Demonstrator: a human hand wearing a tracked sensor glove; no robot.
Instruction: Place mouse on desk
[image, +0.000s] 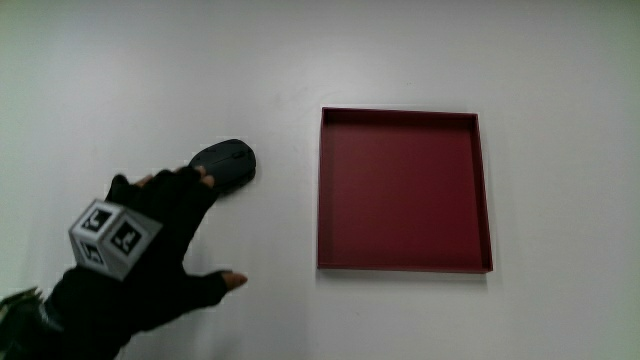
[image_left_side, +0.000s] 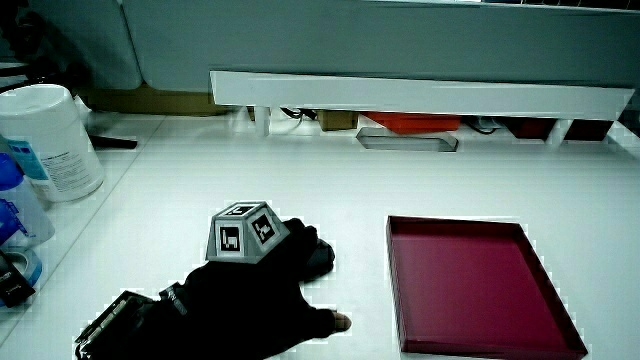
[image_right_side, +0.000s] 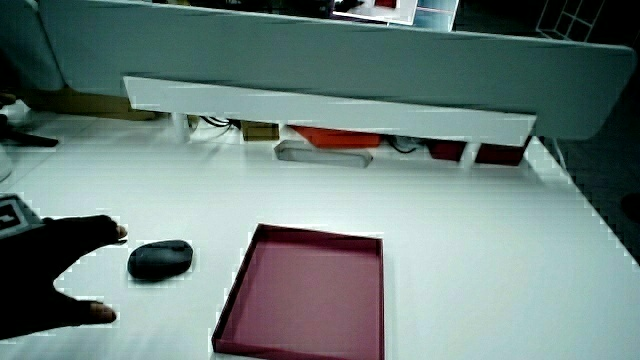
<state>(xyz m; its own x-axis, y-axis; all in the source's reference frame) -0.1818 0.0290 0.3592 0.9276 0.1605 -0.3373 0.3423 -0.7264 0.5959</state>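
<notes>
A black mouse (image: 228, 163) lies flat on the white desk (image: 120, 80), beside the dark red tray (image: 405, 190) and outside it. The gloved hand (image: 165, 230) rests just nearer to the person than the mouse, its fingers spread and its fingertips at the mouse's near edge. It holds nothing. In a side view the mouse (image_right_side: 160, 259) sits bare on the desk with a small gap to the hand (image_right_side: 50, 275). In a side view the hand (image_left_side: 250, 290) and its patterned cube (image_left_side: 243, 232) cover most of the mouse (image_left_side: 322, 256).
The red tray (image_left_side: 470, 290) (image_right_side: 310, 295) has nothing in it. A white canister (image_left_side: 50, 140) and a blue-capped bottle (image_left_side: 12, 205) stand at the desk's edge. A low white shelf (image_left_side: 420, 95) runs along the partition, with a grey flat item (image_right_side: 325, 152) under it.
</notes>
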